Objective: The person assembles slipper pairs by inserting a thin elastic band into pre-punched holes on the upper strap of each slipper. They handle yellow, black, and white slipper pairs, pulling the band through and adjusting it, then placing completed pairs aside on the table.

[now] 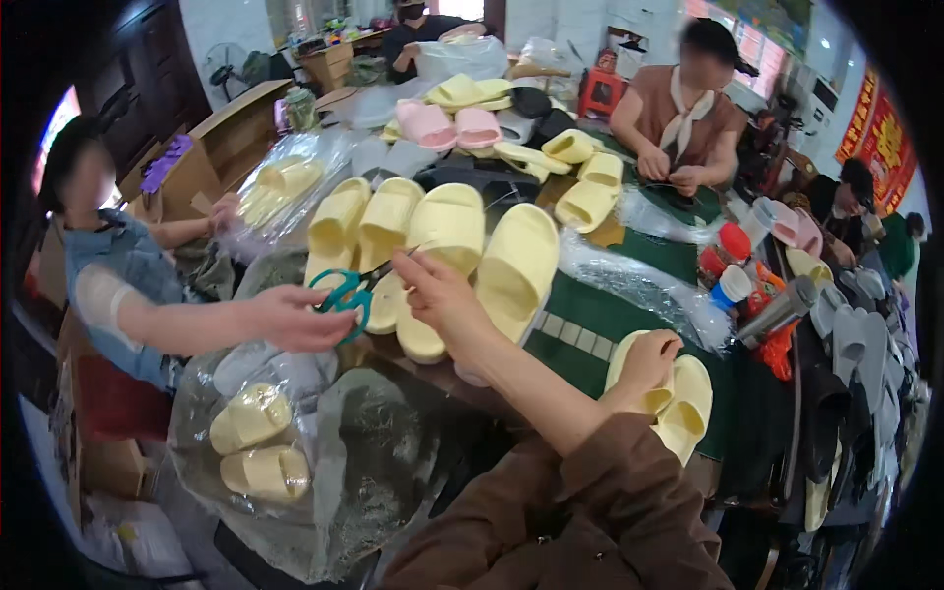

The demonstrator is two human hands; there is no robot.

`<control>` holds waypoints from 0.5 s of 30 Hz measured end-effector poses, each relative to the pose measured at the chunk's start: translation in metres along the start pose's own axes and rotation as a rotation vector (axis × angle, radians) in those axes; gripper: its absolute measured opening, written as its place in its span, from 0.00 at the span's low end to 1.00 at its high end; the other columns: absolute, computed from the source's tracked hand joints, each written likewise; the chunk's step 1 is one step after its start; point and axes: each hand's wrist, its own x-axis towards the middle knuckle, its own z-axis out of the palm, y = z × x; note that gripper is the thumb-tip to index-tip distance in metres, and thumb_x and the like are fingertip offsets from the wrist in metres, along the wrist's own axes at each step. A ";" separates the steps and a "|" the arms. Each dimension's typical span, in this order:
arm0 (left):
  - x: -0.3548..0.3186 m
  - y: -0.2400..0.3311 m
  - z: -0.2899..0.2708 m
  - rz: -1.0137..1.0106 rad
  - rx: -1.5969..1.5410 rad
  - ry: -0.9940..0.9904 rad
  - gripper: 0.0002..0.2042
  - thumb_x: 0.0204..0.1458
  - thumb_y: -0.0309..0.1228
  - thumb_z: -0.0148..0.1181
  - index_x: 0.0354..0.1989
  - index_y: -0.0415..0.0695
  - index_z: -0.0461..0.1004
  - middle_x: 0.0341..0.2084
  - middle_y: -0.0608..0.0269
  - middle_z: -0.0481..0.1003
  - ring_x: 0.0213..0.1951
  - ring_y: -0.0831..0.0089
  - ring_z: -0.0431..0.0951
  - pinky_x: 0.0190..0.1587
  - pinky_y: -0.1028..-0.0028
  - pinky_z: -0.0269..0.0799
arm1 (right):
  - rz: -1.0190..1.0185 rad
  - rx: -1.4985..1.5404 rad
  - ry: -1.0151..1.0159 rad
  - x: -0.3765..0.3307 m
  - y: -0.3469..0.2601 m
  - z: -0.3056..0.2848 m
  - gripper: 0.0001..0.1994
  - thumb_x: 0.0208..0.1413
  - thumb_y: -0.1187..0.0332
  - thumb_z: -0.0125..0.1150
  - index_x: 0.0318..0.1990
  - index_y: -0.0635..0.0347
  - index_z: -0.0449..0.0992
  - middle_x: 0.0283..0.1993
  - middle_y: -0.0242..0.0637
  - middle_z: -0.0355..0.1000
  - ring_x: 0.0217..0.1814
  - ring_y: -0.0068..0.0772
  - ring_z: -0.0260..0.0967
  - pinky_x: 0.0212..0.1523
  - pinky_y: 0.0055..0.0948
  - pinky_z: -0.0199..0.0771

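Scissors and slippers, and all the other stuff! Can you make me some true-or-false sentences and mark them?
1. The scissors have teal handles. True.
2. The clear plastic at lower left wraps pink slippers. False: those slippers are yellow.
3. A co-worker's hand is at the scissors' handles. True.
4. The stool at the back is blue. False: it is red.
5. The wearer's sleeves are brown. True.

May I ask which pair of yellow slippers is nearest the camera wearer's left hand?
The pale yellow slippers, near right on the dark green tabletop; the left hand overlaps them, while other yellow pairs are farther off.
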 end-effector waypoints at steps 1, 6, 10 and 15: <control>0.000 0.002 0.009 0.018 0.007 -0.014 0.08 0.54 0.29 0.55 0.33 0.37 0.77 0.27 0.53 0.77 0.31 0.59 0.77 0.35 0.66 0.71 | -0.004 0.081 0.033 0.004 -0.004 0.000 0.21 0.59 0.53 0.59 0.55 0.54 0.72 0.30 0.19 0.59 0.25 0.10 0.50 0.25 0.14 0.50; -0.003 0.007 0.029 -0.017 0.015 -0.020 0.07 0.51 0.28 0.56 0.33 0.41 0.80 0.32 0.53 0.79 0.36 0.58 0.79 0.42 0.66 0.73 | -0.171 -0.045 0.047 0.024 0.020 -0.030 0.15 0.61 0.54 0.54 0.43 0.53 0.81 0.30 0.20 0.71 0.28 0.12 0.57 0.27 0.17 0.56; 0.008 -0.006 -0.008 -0.029 0.071 -0.063 0.07 0.52 0.25 0.55 0.35 0.40 0.79 0.32 0.54 0.79 0.36 0.60 0.79 0.42 0.68 0.72 | -0.336 -0.087 -0.127 -0.030 0.000 0.005 0.14 0.61 0.59 0.57 0.39 0.62 0.80 0.33 0.30 0.75 0.32 0.17 0.65 0.34 0.22 0.67; 0.005 0.011 0.024 -0.061 0.076 -0.175 0.09 0.57 0.28 0.53 0.38 0.38 0.79 0.33 0.58 0.80 0.35 0.72 0.77 0.42 0.73 0.71 | -0.627 -0.411 -0.009 -0.176 -0.071 -0.052 0.10 0.59 0.65 0.59 0.39 0.64 0.80 0.29 0.37 0.73 0.29 0.27 0.69 0.31 0.28 0.67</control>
